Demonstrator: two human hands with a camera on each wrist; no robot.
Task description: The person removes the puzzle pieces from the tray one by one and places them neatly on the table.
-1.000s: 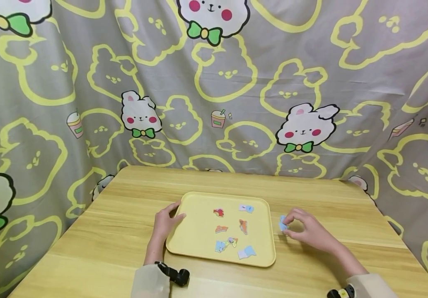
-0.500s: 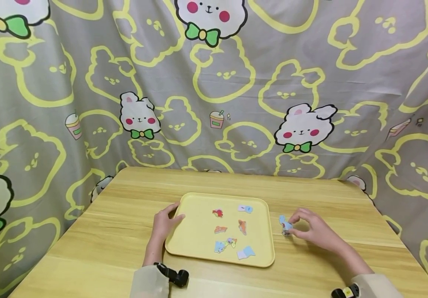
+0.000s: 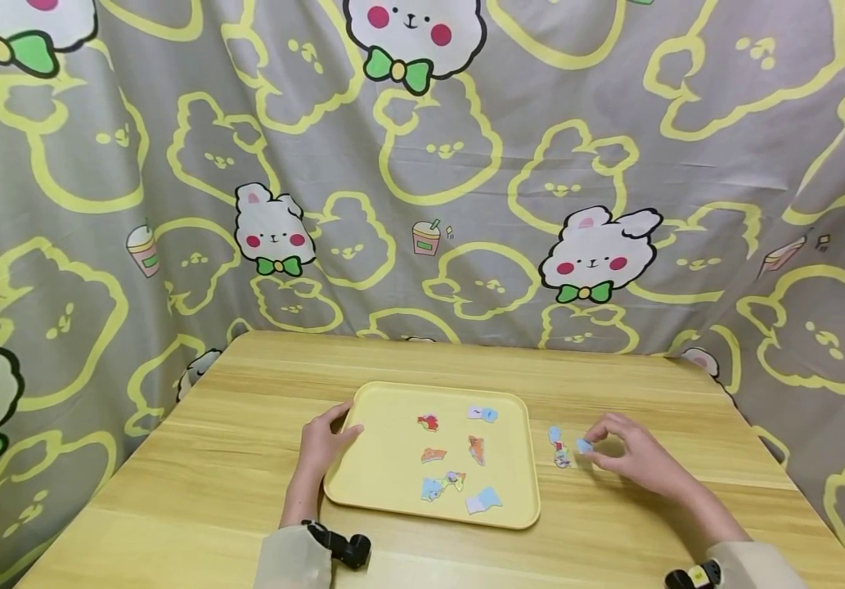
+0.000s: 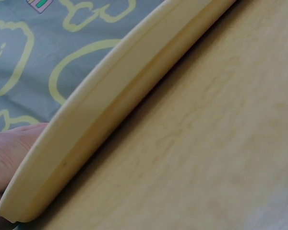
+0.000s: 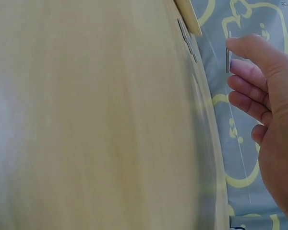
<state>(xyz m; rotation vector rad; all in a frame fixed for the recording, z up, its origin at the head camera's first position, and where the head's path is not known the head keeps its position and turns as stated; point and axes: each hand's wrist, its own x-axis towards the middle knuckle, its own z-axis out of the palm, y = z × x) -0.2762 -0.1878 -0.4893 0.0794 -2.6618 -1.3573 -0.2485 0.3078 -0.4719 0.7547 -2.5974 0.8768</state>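
My right hand (image 3: 635, 454) pinches a small blue puzzle piece (image 3: 584, 446) between thumb and fingertips, to the right of the tray. In the right wrist view this piece (image 5: 228, 52) shows edge-on, held above the table. Just left of it, puzzle pieces (image 3: 559, 448) in blue and mixed colours lie on the wood, apart from the hand. My left hand (image 3: 323, 446) holds the left rim of the yellow tray (image 3: 385, 491), thumb over the edge. Only part of that hand (image 4: 12, 158) appears behind the tray wall in the left wrist view.
Several puzzle pieces lie on the tray: a red one (image 3: 428, 422), orange ones (image 3: 476, 450), a joined blue-and-yellow group (image 3: 442, 486) and lilac-and-blue ones (image 3: 484, 500). The wooden table (image 3: 245, 409) meets a patterned curtain (image 3: 466, 164) at its back and sides.
My right hand has drawn to the right, away from the pieces beside the tray, with a blue piece in its fingers. The left hand stays on the tray.
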